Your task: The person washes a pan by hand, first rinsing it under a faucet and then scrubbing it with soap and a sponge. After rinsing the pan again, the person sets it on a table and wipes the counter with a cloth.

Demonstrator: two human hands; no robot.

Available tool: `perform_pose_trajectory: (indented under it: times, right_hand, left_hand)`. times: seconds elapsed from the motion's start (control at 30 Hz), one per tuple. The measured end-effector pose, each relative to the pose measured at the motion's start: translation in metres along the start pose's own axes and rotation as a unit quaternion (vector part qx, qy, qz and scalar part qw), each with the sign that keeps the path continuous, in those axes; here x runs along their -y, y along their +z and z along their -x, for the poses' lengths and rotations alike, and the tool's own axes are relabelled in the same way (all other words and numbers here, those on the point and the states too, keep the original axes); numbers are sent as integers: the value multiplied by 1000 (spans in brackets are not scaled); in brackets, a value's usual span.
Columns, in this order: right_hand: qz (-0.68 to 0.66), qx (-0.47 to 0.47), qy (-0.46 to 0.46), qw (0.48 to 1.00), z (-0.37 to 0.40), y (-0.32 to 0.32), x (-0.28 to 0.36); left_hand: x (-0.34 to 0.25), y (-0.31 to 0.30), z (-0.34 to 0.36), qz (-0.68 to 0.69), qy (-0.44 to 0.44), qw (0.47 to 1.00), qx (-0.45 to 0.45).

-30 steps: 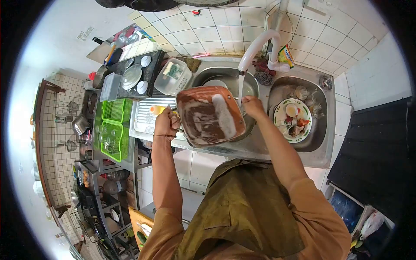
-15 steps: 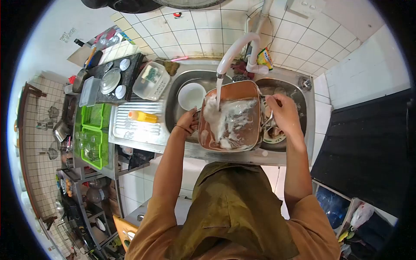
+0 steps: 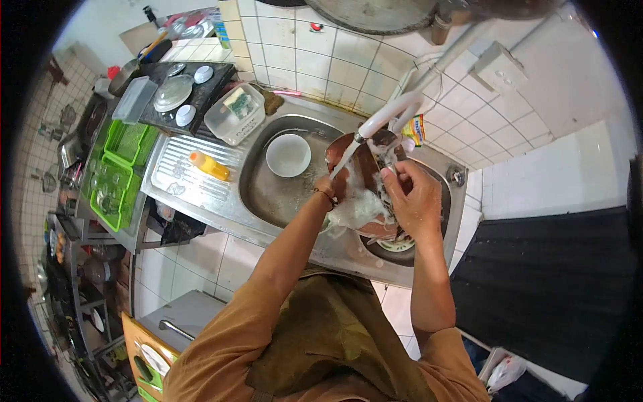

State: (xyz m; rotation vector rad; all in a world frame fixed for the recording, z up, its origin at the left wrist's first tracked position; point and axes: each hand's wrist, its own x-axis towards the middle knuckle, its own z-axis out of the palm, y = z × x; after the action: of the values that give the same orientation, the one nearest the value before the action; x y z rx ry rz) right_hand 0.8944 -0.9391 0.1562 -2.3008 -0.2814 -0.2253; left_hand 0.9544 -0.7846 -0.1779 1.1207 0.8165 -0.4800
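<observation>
A square brown pan is tipped steeply over the divider between the two sink basins. Soapy foam and water run over its lower side. My left hand grips the pan's left side, its fingers partly hidden by foam and the water stream. On the right, my right hand is closed at the pan's handle side, fingers bent toward the thumb. Water from the white faucet falls beside my left hand onto the pan. A white bowl stands in the left basin.
Under the pan, the right basin holds a green-patterned plate. On the drainboard lies a yellow bottle, near a plastic tub with a sponge. Green baskets stand at far left. A yellow packet sits behind the faucet.
The pan has gone from nearly level to steeply tilted, and its foamy water now spills out. My left hand has moved right with it. The view has turned and shifted.
</observation>
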Motion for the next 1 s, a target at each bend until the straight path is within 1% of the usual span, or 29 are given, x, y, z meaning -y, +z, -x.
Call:
perform_pose_trajectory:
  times: [0.03,0.07,0.1,0.2,0.23,0.27,0.33,0.37,0.47,0.5,0.57,0.63,0.67,0.73,0.77,0.83,0.93,1.0]
  right_hand:
    - [8,8,-18,1000,-1,4,1]
    - [3,11,-38,999,-2,7,2]
    - [-2,15,-58,998,-3,10,2]
    - [-9,45,-100,994,-6,20,0]
    - [-8,61,-113,992,-7,22,0]
    - [-7,76,-125,989,-8,25,0]
    - [-22,68,-161,984,-11,38,-5]
    - [-30,64,-179,981,-13,44,-6]
    - [-26,96,-155,983,-22,56,0]
    - [-46,106,-138,984,-26,63,0]
    - [-84,128,-98,983,-37,86,-5]
    - [-60,49,-141,987,-50,113,-9]
    - [-48,10,-162,986,-54,123,-9]
    - [-50,12,-100,994,-61,134,-4]
    - [-50,13,-70,996,-62,137,-2]
    - [-46,7,-63,997,-62,144,-11]
    - [-48,-12,-57,997,-57,148,-16]
    - [-46,-24,-46,998,-53,146,-15]
  left_hand:
    - [6,1,-7,109,-29,994,-1]
    - [-6,5,14,215,-56,975,-1]
    - [-18,9,35,178,-73,981,-12]
    - [-9,-15,30,257,-62,960,92]
    - [-12,-19,31,279,-92,955,42]
    - [-11,-25,34,302,-33,948,96]
    - [-7,-37,42,339,84,915,201]
    - [-11,-41,42,443,15,874,200]
    - [-11,-54,50,382,2,918,109]
    - [-3,-61,42,338,-21,938,72]
    - [-3,-62,49,327,6,942,75]
    - [-3,-61,53,346,-4,935,79]
    - [-2,-61,52,370,-27,925,81]
    - [2,-63,50,419,-71,901,84]
    - [5,-65,49,418,-61,903,83]
    - [11,-67,48,416,-39,905,82]
    - [12,-67,52,452,-25,889,65]
    - [7,-64,61,458,-51,888,-4]
